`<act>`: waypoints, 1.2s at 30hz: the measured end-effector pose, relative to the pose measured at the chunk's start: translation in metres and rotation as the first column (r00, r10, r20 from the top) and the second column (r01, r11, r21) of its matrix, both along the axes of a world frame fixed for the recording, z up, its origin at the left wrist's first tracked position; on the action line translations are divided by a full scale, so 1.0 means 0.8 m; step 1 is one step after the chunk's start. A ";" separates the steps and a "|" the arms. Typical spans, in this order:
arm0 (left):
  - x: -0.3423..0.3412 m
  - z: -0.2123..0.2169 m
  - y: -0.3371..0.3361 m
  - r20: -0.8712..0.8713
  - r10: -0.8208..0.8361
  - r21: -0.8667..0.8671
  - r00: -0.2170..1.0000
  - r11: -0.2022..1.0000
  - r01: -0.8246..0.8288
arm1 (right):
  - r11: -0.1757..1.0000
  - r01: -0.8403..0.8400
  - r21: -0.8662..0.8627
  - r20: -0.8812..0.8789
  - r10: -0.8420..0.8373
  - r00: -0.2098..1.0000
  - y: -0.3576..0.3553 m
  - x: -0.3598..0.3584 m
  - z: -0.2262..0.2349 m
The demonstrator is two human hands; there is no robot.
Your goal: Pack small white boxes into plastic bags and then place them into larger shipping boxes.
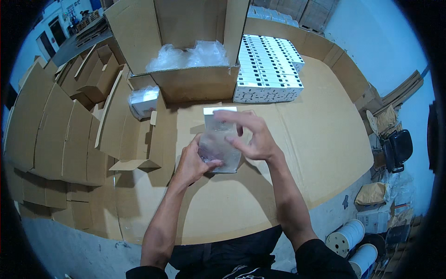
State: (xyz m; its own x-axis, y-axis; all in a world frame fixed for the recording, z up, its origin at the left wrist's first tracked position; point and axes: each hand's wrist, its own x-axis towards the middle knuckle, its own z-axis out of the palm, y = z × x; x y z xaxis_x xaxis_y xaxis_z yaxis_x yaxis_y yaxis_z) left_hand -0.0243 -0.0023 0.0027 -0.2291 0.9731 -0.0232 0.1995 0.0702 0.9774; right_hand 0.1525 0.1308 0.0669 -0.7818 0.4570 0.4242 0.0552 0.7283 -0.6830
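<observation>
Both hands are holding a clear bag [218, 146] above the cardboard table [320, 135]: the left hand [193, 162] is pinching its lower left edge, while the right hand [253, 135] is gripping the right side, fingers spread over the top. A white box [219, 110] is showing at the bag's mouth. The film is looking slippery, so the box may be slipping out, or the thin plastic tearing, if the pinch is loosening.
</observation>
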 end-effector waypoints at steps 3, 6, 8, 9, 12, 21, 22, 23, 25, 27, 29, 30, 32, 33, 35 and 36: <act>-0.002 -0.004 0.000 -0.040 0.017 0.034 0.999 0.999 -0.015 | 0.955 0.075 -0.286 -0.242 -0.148 0.959 0.018 -0.008 -0.022; 0.002 -0.003 0.004 -0.008 0.040 0.086 0.999 0.995 -0.039 | 0.884 0.109 -0.454 -0.381 -0.303 0.874 0.041 0.000 -0.051; 0.001 -0.005 0.005 -0.021 0.063 0.116 0.998 0.991 -0.060 | 0.836 0.102 -0.539 -0.329 -0.320 0.889 0.055 0.009 -0.070; 0.001 -0.003 0.004 -0.022 0.063 0.115 0.998 0.992 -0.061 | 0.836 0.101 -0.539 -0.329 -0.320 0.889 0.055 0.006 -0.075; 0.000 0.002 0.002 -0.025 0.091 0.104 0.996 0.991 -0.088 | 0.828 0.000 -0.561 -0.326 -0.221 0.919 0.051 -0.003 -0.082; 0.002 0.009 0.002 -0.036 0.120 0.080 0.992 0.990 -0.117 | 0.832 0.044 -0.553 -0.215 -0.194 0.957 0.043 -0.013 -0.095; 0.001 0.005 0.002 -0.029 0.112 0.093 0.993 0.990 -0.108 | 0.848 0.066 -0.525 -0.240 -0.223 0.945 0.042 -0.015 -0.096; 0.000 0.003 0.003 -0.022 0.103 0.106 0.994 0.989 -0.100 | 0.862 0.090 -0.498 -0.266 -0.251 0.931 0.041 -0.016 -0.097; -0.002 0.000 0.002 -0.028 0.105 0.092 0.994 0.991 -0.102 | 0.835 0.110 -0.540 -0.294 -0.310 0.904 0.038 -0.016 -0.088; -0.002 0.001 0.003 -0.031 0.104 0.078 0.994 0.992 -0.101 | 0.804 0.132 -0.579 -0.317 -0.371 0.873 0.037 -0.013 -0.082; -0.001 0.003 0.004 0.000 0.063 0.074 0.998 0.995 -0.063 | 0.781 0.027 -0.624 -0.502 -0.426 0.753 0.039 -0.006 -0.078; -0.002 0.002 0.003 0.000 0.065 0.073 0.998 0.995 -0.065 | 0.765 0.009 -0.644 -0.504 -0.434 0.746 0.035 -0.003 -0.071; -0.004 -0.003 0.002 0.018 0.068 0.107 0.998 0.992 -0.069 | 0.745 -0.048 -0.666 -0.540 -0.436 0.719 0.033 -0.003 -0.071; -0.004 -0.002 0.003 0.019 0.066 0.107 0.998 0.992 -0.067 | 0.726 -0.101 -0.680 -0.574 -0.443 0.688 0.033 -0.002 -0.071; -0.003 0.000 0.002 -0.013 0.061 0.076 0.998 0.995 -0.059 | 0.698 -0.174 -0.695 -0.607 -0.440 0.662 0.030 0.000 -0.069; -0.002 0.002 0.002 -0.013 0.060 0.077 0.998 0.995 -0.059 | 0.666 -0.249 -0.703 -0.638 -0.437 0.633 0.029 0.001 -0.068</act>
